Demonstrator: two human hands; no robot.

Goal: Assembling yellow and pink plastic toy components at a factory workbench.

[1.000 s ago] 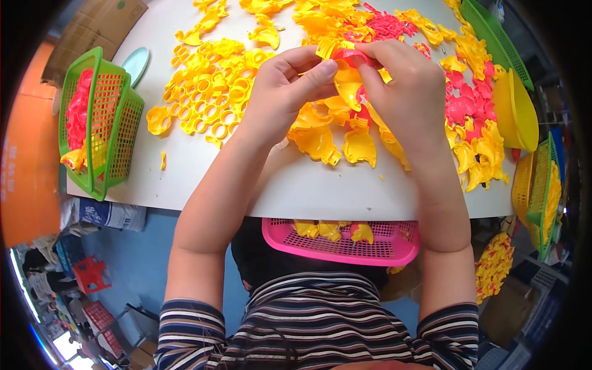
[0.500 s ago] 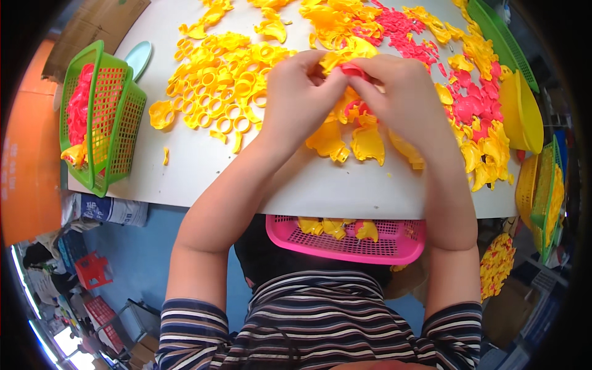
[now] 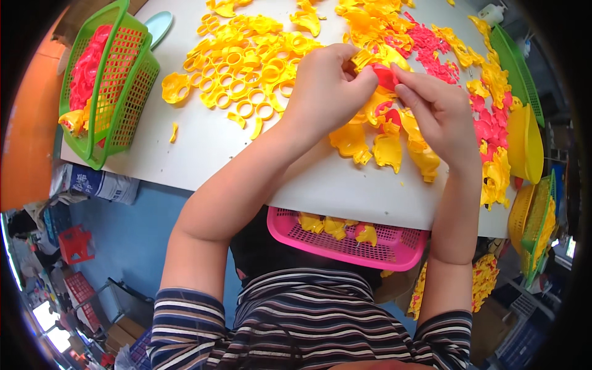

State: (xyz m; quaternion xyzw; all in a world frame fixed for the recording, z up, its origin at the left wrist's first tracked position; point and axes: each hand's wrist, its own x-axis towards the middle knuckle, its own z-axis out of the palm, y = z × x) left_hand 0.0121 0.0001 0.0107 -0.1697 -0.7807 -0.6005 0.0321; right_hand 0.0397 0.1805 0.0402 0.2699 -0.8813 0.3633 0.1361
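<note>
Over the middle of the white table [image 3: 209, 151], my left hand [image 3: 330, 89] is closed on a yellow plastic part [image 3: 362, 59]. A red plastic piece [image 3: 385, 78] sits against that part, between my two hands. My right hand [image 3: 441, 114] pinches the red piece's right edge with thumb and forefinger. Just below my hands lie curved yellow shell pieces [image 3: 387, 149], some with red bits among them. To the left of my left hand spreads a heap of yellow rings [image 3: 245, 110]. Small red pieces [image 3: 425, 49] are heaped beyond my right hand.
A green basket [image 3: 139, 92] with red and yellow parts stands at the table's left edge. A pink basket [image 3: 401, 262] with yellow pieces is below the front edge. At right are a yellow bowl [image 3: 527, 145] and a green basket [image 3: 521, 77]. A pale blue dish [image 3: 159, 26] lies far left.
The view has shifted, so the table contents appear turned and further right. My hands have drawn slightly apart, and more of the red piece and the yellow part shows between them.
</note>
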